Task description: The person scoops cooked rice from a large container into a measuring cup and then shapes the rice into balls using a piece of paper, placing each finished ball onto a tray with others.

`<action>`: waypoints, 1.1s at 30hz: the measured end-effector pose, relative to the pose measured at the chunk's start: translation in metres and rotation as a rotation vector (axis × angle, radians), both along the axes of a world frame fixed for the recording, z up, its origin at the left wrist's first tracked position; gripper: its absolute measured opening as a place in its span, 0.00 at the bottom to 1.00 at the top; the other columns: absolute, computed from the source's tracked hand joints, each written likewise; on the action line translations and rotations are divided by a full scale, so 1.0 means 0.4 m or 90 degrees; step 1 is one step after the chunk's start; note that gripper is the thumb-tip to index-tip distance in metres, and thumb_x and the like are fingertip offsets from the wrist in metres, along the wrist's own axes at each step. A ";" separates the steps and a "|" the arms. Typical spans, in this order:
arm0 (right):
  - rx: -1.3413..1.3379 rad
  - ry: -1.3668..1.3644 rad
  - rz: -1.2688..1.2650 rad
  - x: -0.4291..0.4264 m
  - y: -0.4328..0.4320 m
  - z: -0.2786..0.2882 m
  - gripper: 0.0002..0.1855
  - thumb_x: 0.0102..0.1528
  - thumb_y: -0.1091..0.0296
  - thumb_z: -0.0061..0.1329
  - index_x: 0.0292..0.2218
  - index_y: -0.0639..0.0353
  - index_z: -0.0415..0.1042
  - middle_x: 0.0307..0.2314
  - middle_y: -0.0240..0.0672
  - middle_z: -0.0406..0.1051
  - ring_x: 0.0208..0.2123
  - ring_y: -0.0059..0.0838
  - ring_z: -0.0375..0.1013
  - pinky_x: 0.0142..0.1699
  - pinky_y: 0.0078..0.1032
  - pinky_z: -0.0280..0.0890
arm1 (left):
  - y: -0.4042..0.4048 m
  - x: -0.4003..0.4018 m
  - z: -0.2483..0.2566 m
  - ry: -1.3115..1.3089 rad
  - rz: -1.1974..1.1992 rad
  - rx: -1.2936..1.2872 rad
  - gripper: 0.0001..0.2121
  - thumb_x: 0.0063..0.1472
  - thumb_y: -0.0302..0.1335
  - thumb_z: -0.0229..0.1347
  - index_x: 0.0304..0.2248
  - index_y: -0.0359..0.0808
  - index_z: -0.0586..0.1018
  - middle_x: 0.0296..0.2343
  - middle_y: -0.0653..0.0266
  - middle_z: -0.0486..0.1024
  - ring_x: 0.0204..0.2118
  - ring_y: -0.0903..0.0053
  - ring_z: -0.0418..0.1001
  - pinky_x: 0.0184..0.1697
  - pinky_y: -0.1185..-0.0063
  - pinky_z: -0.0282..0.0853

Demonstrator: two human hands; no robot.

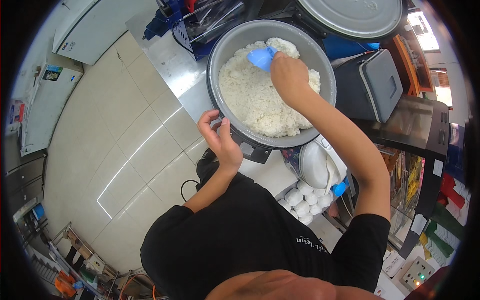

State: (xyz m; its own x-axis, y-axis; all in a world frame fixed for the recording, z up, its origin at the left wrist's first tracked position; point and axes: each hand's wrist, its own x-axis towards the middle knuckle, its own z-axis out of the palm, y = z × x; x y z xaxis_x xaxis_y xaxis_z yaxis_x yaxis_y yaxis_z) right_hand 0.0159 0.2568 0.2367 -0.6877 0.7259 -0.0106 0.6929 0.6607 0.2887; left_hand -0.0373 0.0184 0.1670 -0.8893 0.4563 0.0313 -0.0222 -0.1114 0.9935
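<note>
A large round rice cooker with a grey inner pot [326, 78] stands before me, its lid [352, 17] raised at the far side. Cooked white rice [255, 97] fills much of the pot, with larger lumps at the far and right sides. My right hand [290, 75] is closed on a blue plastic scoop [260, 59], which is over the rice near the far side. My left hand [221, 138] is beside the pot's near left rim, fingers curled and apart; whether a fingertip touches the rim I cannot tell.
Right of the large pot are a grey lidded box [382, 84] and a smaller white rice cooker [318, 167]. Wrapped white bundles [302, 206] lie in rows nearer me. A blue rack [187, 37] stands behind the metal counter [161, 56] on the left.
</note>
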 end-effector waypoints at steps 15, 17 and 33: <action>0.116 0.054 0.015 0.154 0.129 0.162 0.09 0.69 0.65 0.43 0.39 0.61 0.69 0.27 0.49 0.82 0.29 0.53 0.84 0.35 0.49 0.78 | 0.004 0.000 0.000 0.027 0.013 -0.003 0.14 0.70 0.25 0.53 0.53 0.33 0.72 0.54 0.59 0.66 0.56 0.71 0.66 0.56 0.71 0.65; 0.098 0.046 0.010 0.145 0.114 0.137 0.08 0.67 0.68 0.42 0.38 0.63 0.70 0.28 0.50 0.82 0.30 0.52 0.85 0.36 0.48 0.79 | 0.004 0.001 0.003 0.025 0.014 -0.003 0.14 0.70 0.25 0.53 0.53 0.33 0.72 0.54 0.59 0.66 0.56 0.70 0.66 0.56 0.71 0.65; -0.045 0.052 -0.007 0.125 0.042 -0.007 0.07 0.64 0.73 0.44 0.38 0.67 0.72 0.28 0.53 0.82 0.30 0.52 0.85 0.35 0.45 0.79 | 0.000 0.001 0.002 0.012 0.016 -0.003 0.14 0.69 0.25 0.54 0.52 0.35 0.72 0.55 0.58 0.66 0.57 0.69 0.66 0.56 0.71 0.65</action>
State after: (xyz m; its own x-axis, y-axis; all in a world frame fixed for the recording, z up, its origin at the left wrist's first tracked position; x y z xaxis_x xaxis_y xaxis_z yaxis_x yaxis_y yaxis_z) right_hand 0.0658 0.2736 0.2338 -0.6805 0.7327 -0.0057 0.7196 0.6697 0.1837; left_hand -0.0368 0.0186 0.1677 -0.8995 0.4346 0.0461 -0.0006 -0.1066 0.9943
